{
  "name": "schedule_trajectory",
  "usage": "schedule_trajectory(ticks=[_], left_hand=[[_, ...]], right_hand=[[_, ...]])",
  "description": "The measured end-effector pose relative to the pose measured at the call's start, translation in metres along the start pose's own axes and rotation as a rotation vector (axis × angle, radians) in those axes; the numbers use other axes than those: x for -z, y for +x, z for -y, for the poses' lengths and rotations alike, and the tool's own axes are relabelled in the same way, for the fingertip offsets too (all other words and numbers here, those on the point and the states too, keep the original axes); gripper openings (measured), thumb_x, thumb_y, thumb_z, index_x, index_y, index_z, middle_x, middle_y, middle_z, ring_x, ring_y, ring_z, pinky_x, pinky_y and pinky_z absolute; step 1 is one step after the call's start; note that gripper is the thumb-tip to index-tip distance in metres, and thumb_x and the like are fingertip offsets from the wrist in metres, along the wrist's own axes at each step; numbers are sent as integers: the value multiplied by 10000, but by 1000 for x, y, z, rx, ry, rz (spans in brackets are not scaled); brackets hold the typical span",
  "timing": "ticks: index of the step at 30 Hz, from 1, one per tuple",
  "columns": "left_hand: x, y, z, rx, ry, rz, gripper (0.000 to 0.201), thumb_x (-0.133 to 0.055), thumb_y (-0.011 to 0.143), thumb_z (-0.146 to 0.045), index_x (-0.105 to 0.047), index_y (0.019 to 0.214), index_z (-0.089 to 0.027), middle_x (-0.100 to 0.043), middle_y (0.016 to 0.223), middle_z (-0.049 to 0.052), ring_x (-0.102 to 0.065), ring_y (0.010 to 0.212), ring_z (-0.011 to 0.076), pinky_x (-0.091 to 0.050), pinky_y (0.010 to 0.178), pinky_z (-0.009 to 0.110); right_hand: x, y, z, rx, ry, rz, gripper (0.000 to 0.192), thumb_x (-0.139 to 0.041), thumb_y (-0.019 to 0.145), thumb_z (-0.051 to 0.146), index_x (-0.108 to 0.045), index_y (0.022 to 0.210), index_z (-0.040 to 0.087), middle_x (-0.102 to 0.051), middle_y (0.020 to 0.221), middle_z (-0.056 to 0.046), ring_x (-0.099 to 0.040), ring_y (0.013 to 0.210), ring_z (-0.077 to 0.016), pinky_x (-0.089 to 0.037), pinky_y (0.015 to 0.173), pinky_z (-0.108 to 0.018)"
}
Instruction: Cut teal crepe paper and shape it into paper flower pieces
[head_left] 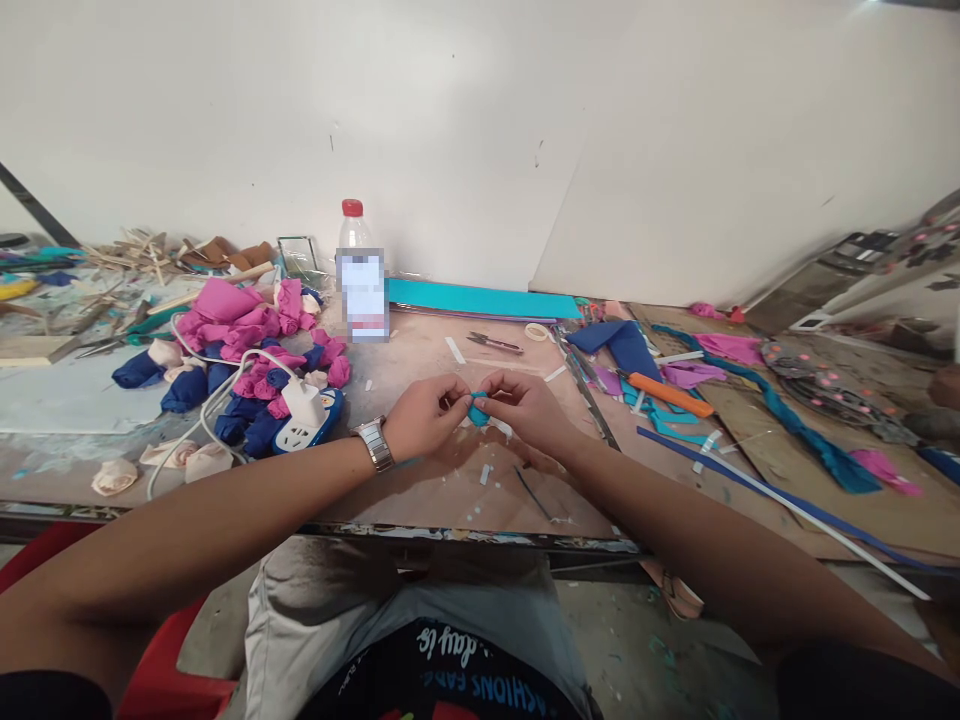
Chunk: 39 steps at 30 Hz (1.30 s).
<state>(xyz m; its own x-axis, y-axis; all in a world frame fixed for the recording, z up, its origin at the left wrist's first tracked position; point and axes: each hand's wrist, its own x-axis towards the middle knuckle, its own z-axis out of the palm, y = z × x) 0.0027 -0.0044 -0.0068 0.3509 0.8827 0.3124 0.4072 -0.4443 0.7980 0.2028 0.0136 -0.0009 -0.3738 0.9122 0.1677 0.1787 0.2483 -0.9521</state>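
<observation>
Both hands meet above the worn, scuffed counter (450, 490): the left hand (424, 415) and right hand (529, 405) each pinch with pressed-together fingers a small, soft, crumpled teal scrap (478, 408), held between them just over the counter's middle. Its long axis cannot be told. A metal wristwatch (373, 444) circles the left wrist.

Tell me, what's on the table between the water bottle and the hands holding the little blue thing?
In the head view, mostly bare tabletop lies between the bottle and the hands pinching the teal piece. Only a small white strip lies off to the side.
</observation>
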Motion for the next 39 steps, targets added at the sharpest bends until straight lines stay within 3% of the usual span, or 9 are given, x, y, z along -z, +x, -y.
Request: schedule_trajectory(ticks=[10, 16, 23, 34, 39], left_hand=[[1, 0, 0, -51, -11, -14, 262, -572, 950, -371, -731, 899, -169, -746, 874, 46, -633, 773, 170, -453, 713, 284], [0, 2, 2, -16, -154, -28, 247, -597, 922, -358, -718, 843, -157, -745, 821, 47, -650, 760, 168, -485, 716, 272], [-1, 3, 5, 10, -182, -38, 212, -594, 900, -313, -701, 815, -151, -706, 761, 32, -604, 703, 150, -468, 693, 268], [-3, 3, 12, -23, -184, -5, 320, -580, 953, -420, -752, 955, -151, -746, 855, 56, -634, 766, 169, -473, 715, 273], [-4, 4, 17, 27, -230, 21, 364, -599, 944, -472, -757, 917, -145, -743, 815, 51, -618, 707, 156, -453, 669, 261]], right_hand=[[1, 0, 0, 63, -41, -29, 340, -805, 771, 499, -685, 805, 182, -682, 762, -22, -628, 702, -158, -520, 691, -305], [4, -1, 4, 251, -316, -91, 262, -770, 830, 470, -743, 812, 210, -719, 789, -50, -649, 748, -192, -512, 698, -329], [5, -4, 12, 403, -378, -38, 203, -685, 916, 414, -782, 884, 239, -744, 872, -70, -670, 796, -208, -538, 750, -371], [5, -3, 8, 360, -354, -66, 259, -760, 852, 494, -771, 801, 240, -737, 814, -63, -672, 746, -201, -545, 701, -356], [6, -2, 5, 335, -353, -79, 262, -777, 838, 487, -777, 783, 231, -732, 789, -62, -669, 725, -199, -535, 683, -349]])
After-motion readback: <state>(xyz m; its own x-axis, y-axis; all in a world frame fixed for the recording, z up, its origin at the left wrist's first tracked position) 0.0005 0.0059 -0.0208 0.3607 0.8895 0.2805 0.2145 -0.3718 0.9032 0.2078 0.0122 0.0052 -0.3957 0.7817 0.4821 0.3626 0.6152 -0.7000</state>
